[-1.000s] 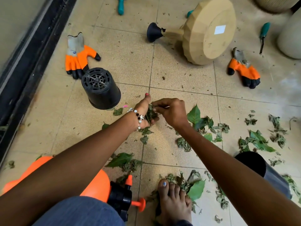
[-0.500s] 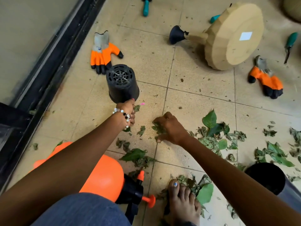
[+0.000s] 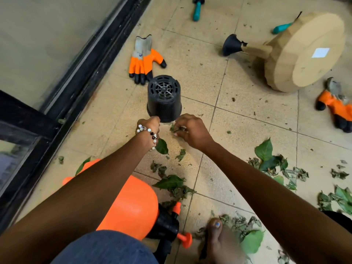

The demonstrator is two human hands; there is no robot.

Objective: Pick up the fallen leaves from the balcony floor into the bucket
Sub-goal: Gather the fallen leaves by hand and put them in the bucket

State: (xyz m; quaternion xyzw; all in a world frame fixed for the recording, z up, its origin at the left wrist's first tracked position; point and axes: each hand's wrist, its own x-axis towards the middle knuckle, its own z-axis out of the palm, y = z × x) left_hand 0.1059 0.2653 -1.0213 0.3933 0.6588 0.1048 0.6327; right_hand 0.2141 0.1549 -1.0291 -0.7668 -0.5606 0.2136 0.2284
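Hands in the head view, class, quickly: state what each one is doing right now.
Left hand: fingers curled, at the rim of the overturned black plastic pot; contents hidden.
Right hand: pinching small green leaf scraps off the floor.

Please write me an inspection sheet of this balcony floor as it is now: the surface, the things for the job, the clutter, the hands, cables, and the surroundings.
Surface: beige tiled floor, littered with leaf crumbs.
Job's things: fallen leaves scattered near the person, a large one beside the left wrist; black plant pot lying on its side.
Clutter: two orange gloves, orange sprayer, tipped tan watering can, teal-handled tools.
Hands: left hand at the pot's rim, fingers curled, grip unclear; right hand pinches leaf bits by the pot's mouth.
Cables: nothing seen.
Surroundings: black door track along the left; bare foot among leaves.
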